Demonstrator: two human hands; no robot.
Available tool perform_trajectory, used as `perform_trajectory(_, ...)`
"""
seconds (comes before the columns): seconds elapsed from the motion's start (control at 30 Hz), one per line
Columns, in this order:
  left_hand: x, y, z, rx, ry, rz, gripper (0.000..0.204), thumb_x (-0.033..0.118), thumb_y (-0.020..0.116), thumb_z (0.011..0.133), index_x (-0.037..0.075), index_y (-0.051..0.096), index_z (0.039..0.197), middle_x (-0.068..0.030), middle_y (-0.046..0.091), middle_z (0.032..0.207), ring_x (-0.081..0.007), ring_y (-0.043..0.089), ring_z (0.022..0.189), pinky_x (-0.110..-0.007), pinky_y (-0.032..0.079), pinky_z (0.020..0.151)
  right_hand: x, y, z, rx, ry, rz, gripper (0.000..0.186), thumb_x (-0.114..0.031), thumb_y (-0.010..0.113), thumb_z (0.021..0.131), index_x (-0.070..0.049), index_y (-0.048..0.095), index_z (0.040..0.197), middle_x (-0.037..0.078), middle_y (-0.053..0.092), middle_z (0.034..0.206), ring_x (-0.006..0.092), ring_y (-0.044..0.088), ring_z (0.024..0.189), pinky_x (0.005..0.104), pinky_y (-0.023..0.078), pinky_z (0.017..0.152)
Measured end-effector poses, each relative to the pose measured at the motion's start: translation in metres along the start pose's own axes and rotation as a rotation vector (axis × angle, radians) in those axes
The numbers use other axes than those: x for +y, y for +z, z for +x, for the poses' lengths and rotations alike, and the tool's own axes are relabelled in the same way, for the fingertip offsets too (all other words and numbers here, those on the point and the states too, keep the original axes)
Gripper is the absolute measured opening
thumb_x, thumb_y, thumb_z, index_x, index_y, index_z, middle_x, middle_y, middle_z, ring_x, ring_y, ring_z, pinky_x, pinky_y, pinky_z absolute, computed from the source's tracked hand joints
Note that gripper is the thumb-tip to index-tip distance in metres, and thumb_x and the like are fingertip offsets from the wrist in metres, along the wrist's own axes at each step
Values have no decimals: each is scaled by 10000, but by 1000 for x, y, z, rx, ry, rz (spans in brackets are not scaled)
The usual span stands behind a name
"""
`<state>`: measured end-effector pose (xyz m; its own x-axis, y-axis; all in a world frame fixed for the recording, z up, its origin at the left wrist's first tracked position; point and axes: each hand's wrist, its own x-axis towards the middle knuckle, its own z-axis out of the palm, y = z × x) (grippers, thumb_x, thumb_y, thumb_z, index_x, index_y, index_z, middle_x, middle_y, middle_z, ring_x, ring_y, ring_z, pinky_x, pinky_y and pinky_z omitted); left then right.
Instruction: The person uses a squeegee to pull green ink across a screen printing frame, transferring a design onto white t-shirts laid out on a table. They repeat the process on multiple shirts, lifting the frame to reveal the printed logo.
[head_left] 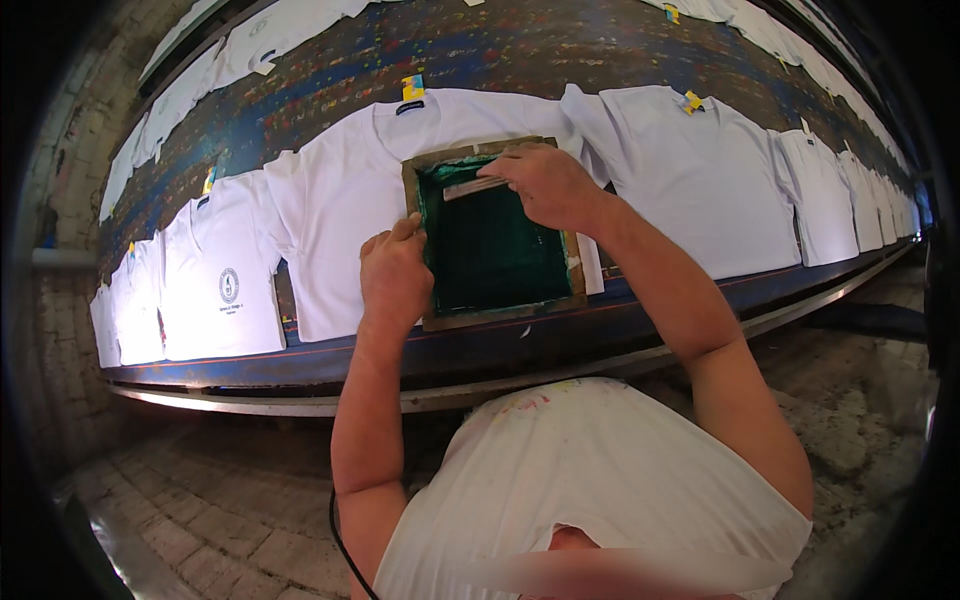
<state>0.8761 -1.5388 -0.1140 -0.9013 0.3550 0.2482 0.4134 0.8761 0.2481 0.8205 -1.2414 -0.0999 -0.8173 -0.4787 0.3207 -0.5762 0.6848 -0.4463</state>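
A wooden screen-printing frame (410, 186) with dark green mesh (490, 252) lies on a white V-neck T-shirt (335, 195). At its left side, my left hand (397, 272) is closed on the frame's edge. My right hand (552, 187) grips a pale, narrow squeegee (465, 188) inside the frame, near its far edge. The squeegee slants slightly, and its lower edge is by the mesh; whether it touches cannot be made out. Green ink coats the frame's inner border. The part of the shirt under the frame is hidden.
A long dark table (500, 55) stained with paint carries the shirts in rows. Left of the frame lies a shirt with a round dark print (229, 287). Plain white shirts (690, 190) continue rightward. A metal rail (300, 404) runs along the near edge.
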Motion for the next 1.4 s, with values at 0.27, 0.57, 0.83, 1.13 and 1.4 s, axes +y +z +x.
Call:
perform_trajectory(0.27,-1,7,-3,19,-13,-28,299,-27,688,921,-7,836,1179,-79,782,1435,-306,751,1156,-486,515,1135,-64,17,-74,5,-104,-72,513,23,726,844,-109,791,1334,126,791,1193,353,732,1098,480,579,970)
perform_trajectory(0.57,18,21,-16,183,-66,38,329,41,732,931,-9,808,1247,-151,713,1455,-371,662,1296,-570,469,1163,-24,-10,-46,-150,-56,112,448,67,718,888,-83,793,1304,147,795,1161,391,745,1107,490,595,988)
perform_trajectory(0.83,16,48,-25,289,-110,-106,365,4,713,969,-52,765,1326,-218,699,1423,-431,654,1271,-553,512,1109,-5,9,-12,59,-24,-60,455,66,724,876,-80,788,1303,153,790,1153,392,738,1074,479,599,985)
perform_trajectory(1.13,5,57,-29,331,-128,-360,421,-42,715,978,-87,731,1396,-282,694,1408,-472,655,1312,-543,537,1132,-76,14,-84,4,-68,-70,467,-25,751,854,-109,794,1312,132,778,1144,339,744,1058,462,599,965)
perform_trajectory(1.4,5,56,-31,307,-188,-448,517,-52,745,929,-54,713,1445,-274,683,1437,-458,651,1338,-526,551,1138,-108,24,-120,26,-41,-89,455,-47,761,872,-105,806,1322,133,776,1206,323,734,1133,457,598,1016)
